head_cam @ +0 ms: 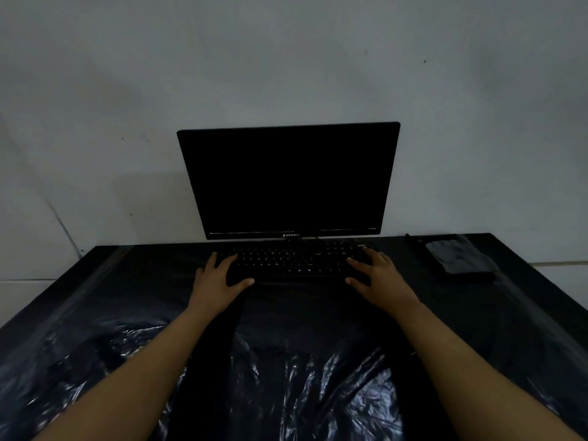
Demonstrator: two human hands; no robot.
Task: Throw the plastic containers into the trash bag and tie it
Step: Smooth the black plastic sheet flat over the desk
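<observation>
Crinkled black plastic sheeting, evidently the trash bag (305, 377), lies spread flat over the near half of the desk (525, 300), reaching its near edge and catching pale highlights along its folds. Both bare forearms pass over it from the near edge toward the far edge. Left hand (219, 281): palm down at the left end of the keyboard (296, 261), fingers straight and slightly spread over the left edge of the keys, thumb extended to the right along the keyboard's near edge; it pinches nothing. Right hand (378, 275): palm down at the right end of the keyboard, fingers straight and spread across the keys, thumb pointing left at the keyboard's near edge; it also holds nothing. Whether either hand actually grips the keyboard's ends cannot be told in the dim light. Keyboard: black, lying parallel to the far edge of the desk, just in front of the monitor (289, 181). Monitor: dark screen, upright at the middle of the far edge, against a pale wall (286, 58). Far right corner of the desk: a flat grey pouch-like object (458, 257), well apart from the right hand, with a dark cable (410, 241) just to its left. Plastic containers cannot be made out in this view.
</observation>
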